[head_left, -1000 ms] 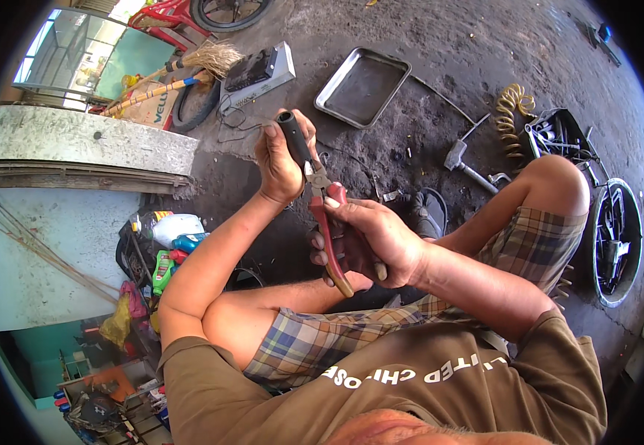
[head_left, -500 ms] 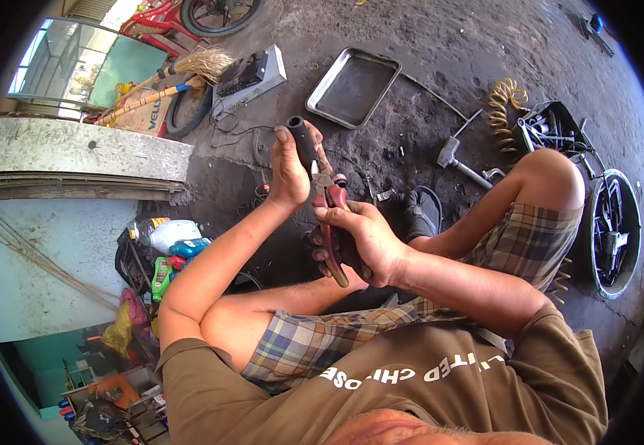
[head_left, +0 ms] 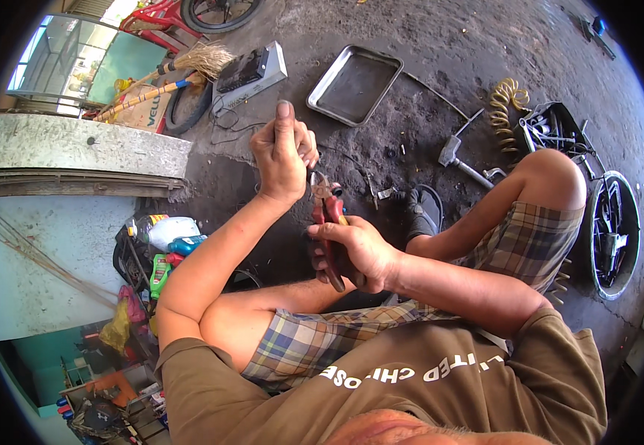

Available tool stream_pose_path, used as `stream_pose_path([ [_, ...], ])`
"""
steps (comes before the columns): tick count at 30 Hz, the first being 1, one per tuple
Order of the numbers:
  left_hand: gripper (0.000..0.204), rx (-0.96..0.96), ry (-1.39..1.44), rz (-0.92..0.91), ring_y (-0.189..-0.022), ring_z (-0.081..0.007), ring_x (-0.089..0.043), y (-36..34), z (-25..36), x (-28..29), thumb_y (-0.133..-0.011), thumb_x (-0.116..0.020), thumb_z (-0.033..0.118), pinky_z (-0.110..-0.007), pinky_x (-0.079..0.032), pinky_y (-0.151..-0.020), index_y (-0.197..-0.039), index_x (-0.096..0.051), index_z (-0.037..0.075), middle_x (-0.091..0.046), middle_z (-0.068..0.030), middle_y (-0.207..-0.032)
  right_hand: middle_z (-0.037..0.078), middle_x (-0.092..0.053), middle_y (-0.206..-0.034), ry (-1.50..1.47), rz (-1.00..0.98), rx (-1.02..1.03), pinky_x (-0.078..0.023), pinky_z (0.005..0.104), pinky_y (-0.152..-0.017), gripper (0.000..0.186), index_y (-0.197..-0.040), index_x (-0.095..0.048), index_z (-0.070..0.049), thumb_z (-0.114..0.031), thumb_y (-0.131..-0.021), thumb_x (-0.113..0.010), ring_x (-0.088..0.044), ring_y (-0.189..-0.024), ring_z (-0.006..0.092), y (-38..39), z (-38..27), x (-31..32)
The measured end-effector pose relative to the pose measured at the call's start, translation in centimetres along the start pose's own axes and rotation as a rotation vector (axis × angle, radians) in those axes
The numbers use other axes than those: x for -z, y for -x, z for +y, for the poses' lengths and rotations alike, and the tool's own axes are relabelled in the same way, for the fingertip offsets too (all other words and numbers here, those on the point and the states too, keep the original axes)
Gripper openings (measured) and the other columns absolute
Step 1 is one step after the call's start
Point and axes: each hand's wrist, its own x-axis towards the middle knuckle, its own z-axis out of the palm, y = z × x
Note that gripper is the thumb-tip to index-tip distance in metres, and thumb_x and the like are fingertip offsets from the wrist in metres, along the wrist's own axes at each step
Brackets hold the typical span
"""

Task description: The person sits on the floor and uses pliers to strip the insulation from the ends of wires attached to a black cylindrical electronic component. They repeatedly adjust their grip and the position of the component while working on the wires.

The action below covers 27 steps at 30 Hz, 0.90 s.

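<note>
My left hand point(head_left: 283, 163) is closed in a fist, its thumb pointing away from me. In it is a black tube-like piece point(head_left: 312, 176), mostly hidden by the fingers; only a dark bit shows at the fist's right side. Wrapped in my right hand point(head_left: 362, 252) are pliers with worn red handles point(head_left: 328, 215). Their metal jaws point(head_left: 321, 185) meet the dark bit beside my left fist. Whether they grip it, I cannot tell. A small dark round end point(head_left: 337, 189) shows just right of the jaws.
A metal tray point(head_left: 355, 85) lies on the dark floor ahead, with a hammer-like tool point(head_left: 451, 154) to its right. Farther right are a coiled yellow hose point(head_left: 501, 111) and a round basin of parts point(head_left: 615, 233). Several bottles point(head_left: 170, 233) stand at left. A sandalled foot point(head_left: 424, 211) rests near my right hand.
My left hand has turned and closed over the black tube, which stood in plain sight between its fingers before. The pliers have shifted slightly down, still in my right hand.
</note>
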Motion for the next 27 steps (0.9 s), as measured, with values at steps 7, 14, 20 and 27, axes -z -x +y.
stream_pose_path([
  [7, 0.064, 0.043, 0.043, -0.278, -0.041, -0.009, -0.025, -0.4, 1.5, 1.5, -0.114, -0.046, 0.051, -0.028, -0.026, -0.041, -0.064, -0.033, 0.013, -0.029, 0.0008, -0.051, -0.005, -0.046, -0.078, -0.134, -0.214, -0.182, -0.038, 0.0294, -0.062, 0.021, -0.094, -0.053, -0.018, -0.033, -0.105, -0.062, -0.045, -0.066, 0.0105, 0.2, -0.4, 0.6],
  [14, 0.059, 0.275, 0.088, -0.006, -0.046, -0.009, -0.028, -1.7, 3.9, 1.5, -0.112, -0.049, 0.055, -0.028, -0.027, -0.045, -0.068, -0.035, 0.017, -0.027, 0.0045, -0.057, 0.002, -0.061, -0.088, -0.061, -0.39, -0.223, -0.054, 0.0368, -0.069, 0.022, -0.107, -0.059, -0.009, -0.03, -0.104, -0.064, -0.061, -0.073, 0.0162, 0.0, -3.1, 1.9],
  [20, 0.055, 0.474, 0.081, 0.123, -0.054, -0.0091, -0.037, -1.6, 3.4, 2.7, -0.109, -0.055, 0.057, -0.026, -0.032, -0.051, -0.074, -0.039, 0.017, -0.034, 0.0046, -0.063, 0.008, -0.068, -0.096, 0.246, -0.062, -0.052, -0.059, 0.0343, -0.063, 0.027, -0.117, -0.061, -0.002, -0.026, -0.105, -0.065, -0.069, -0.074, 0.0181, 1.1, -2.4, -0.1],
  [27, 0.055, 0.475, 0.069, 0.127, -0.06, -0.0101, -0.041, -1.3, 3.5, 2.7, -0.109, -0.055, 0.056, -0.026, -0.036, -0.052, -0.073, -0.041, 0.017, -0.04, 0.0034, -0.068, 0.001, -0.066, -0.094, 0.274, -0.057, -0.02, -0.055, 0.0276, -0.067, 0.028, -0.116, -0.065, -0.006, -0.032, -0.105, -0.068, -0.066, -0.078, 0.0103, -0.3, -1.7, 1.4],
])
